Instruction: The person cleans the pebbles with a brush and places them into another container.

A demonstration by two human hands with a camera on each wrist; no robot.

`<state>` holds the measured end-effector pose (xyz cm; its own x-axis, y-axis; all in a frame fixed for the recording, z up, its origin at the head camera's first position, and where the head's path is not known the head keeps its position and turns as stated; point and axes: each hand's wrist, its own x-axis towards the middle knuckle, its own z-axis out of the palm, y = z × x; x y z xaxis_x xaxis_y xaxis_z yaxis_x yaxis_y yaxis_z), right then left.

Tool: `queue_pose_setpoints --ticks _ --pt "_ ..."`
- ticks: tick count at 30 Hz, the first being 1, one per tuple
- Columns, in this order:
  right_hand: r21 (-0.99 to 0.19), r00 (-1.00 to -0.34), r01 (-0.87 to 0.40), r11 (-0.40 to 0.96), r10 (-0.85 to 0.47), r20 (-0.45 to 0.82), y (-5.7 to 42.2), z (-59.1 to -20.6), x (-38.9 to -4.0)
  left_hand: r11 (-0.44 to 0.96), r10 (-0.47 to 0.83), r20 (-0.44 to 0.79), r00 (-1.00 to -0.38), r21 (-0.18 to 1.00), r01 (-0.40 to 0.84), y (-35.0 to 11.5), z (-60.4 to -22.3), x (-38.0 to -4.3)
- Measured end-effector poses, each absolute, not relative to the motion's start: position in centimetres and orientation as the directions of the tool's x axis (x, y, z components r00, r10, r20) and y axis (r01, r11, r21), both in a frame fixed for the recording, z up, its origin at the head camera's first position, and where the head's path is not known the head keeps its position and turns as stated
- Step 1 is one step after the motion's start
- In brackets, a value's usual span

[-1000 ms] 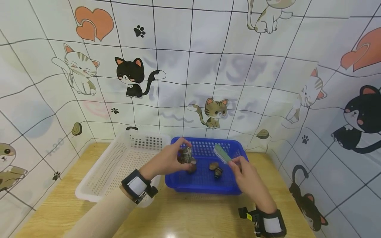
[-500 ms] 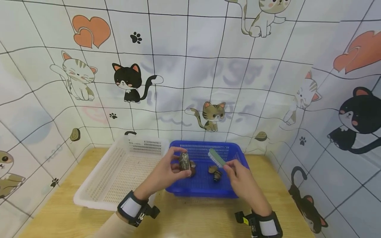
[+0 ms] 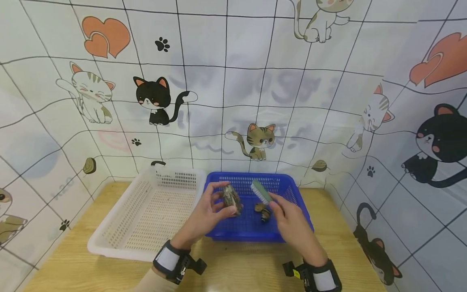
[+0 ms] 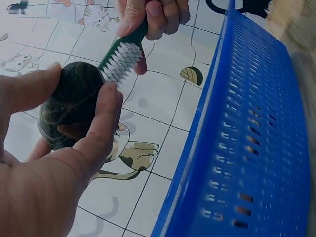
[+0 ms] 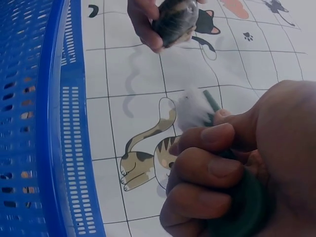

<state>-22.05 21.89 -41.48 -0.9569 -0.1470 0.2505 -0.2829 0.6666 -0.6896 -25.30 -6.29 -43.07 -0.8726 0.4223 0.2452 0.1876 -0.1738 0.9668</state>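
Observation:
My left hand [image 3: 205, 213] holds a dark, pale-streaked, stone-like lump [image 3: 231, 199] between thumb and fingers, over the blue basket [image 3: 248, 236]. Its surface looks dark and veined, with a brown patch, in the left wrist view. My right hand [image 3: 294, 227] grips a green scrubbing brush [image 3: 262, 191] by its handle end, white bristles [image 4: 122, 63] facing the lump. A gap shows between brush and lump in the head and right wrist views. Beneath them, a small brown piece [image 3: 259, 207] and a dark striped piece [image 3: 265, 215] lie on the basket floor.
Left of the blue basket stands a larger white perforated basket [image 3: 95, 248]. Both sit on a wooden table [image 3: 233, 263]. Behind and at the sides hangs a white cat-printed sheet [image 3: 208, 77] with grid lines.
The left hand has turned the lump, which now tilts and shows a broader side. The right hand has brought the brush leftward, nearer to it. The brown piece behind the lump is now hidden.

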Motion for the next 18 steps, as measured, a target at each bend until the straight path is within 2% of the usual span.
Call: queue_pose_setpoints --ticks 8,14,18 --pt "-0.719 -0.938 -0.341 0.606 -0.167 0.304 21.1 -41.1 -21.7 -0.227 0.412 0.230 -0.882 0.963 0.145 -6.1 -43.1 -24.9" --pt "-0.715 -0.927 -0.368 0.594 -0.181 0.327 20.7 -41.3 -21.6 -0.266 0.452 0.243 -0.858 0.955 0.131 -6.4 -43.5 -24.9" --pt "-0.701 -0.910 -0.406 0.586 -0.191 0.367 20.4 -41.3 -21.7 -0.264 0.439 0.231 -0.869 0.957 0.121 -6.4 -43.4 -25.1"
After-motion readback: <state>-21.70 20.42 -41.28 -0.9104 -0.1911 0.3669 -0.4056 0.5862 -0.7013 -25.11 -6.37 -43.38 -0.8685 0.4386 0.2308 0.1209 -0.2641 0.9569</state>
